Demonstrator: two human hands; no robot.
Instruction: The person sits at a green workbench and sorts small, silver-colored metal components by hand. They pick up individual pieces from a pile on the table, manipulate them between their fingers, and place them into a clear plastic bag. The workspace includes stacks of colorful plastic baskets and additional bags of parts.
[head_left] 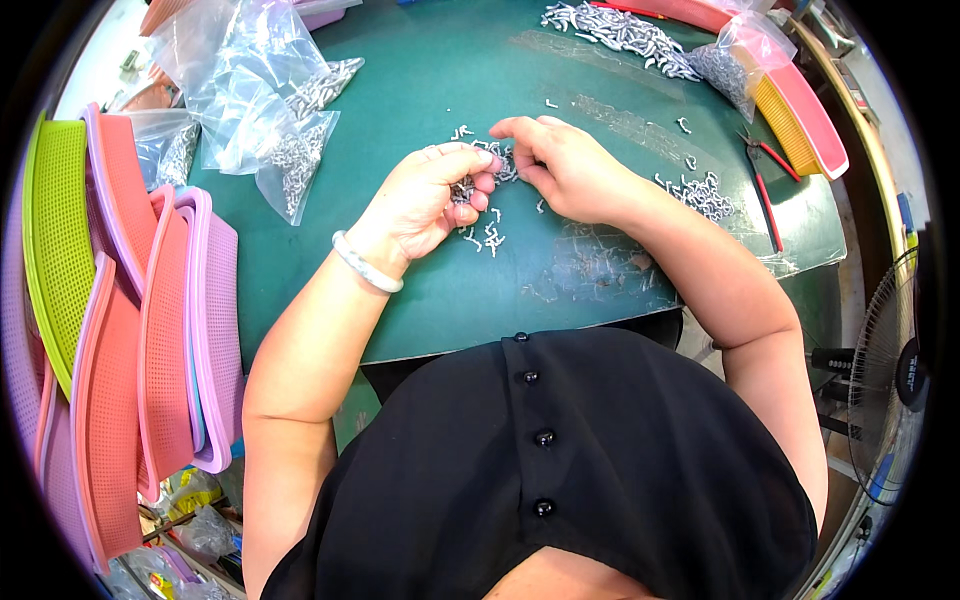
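My left hand [430, 195], with a pale bangle [366, 263] on its wrist, is closed with the fingertips pinched together. Small silvery metal pieces [461, 190] show between its fingers. My right hand [568, 168] is just to the right, fingers curled and index finger bent toward the left hand; anything in its grip is too small or hidden to make out. Between the two hands lies a small pile of the same bent metal pieces [507, 165], partly covered by the fingers. A few loose ones [490, 239] are scattered below the left hand on the green table [420, 310].
Clear plastic bags [245, 85] of metal parts lie at the far left. Stacked coloured plastic baskets [110, 400] crowd the left edge. More metal parts [625, 37] are heaped at the back right, near red-handled pliers [765, 195], a yellow basket [785, 122] and another small heap [705, 197]. A fan [880, 370] stands right.
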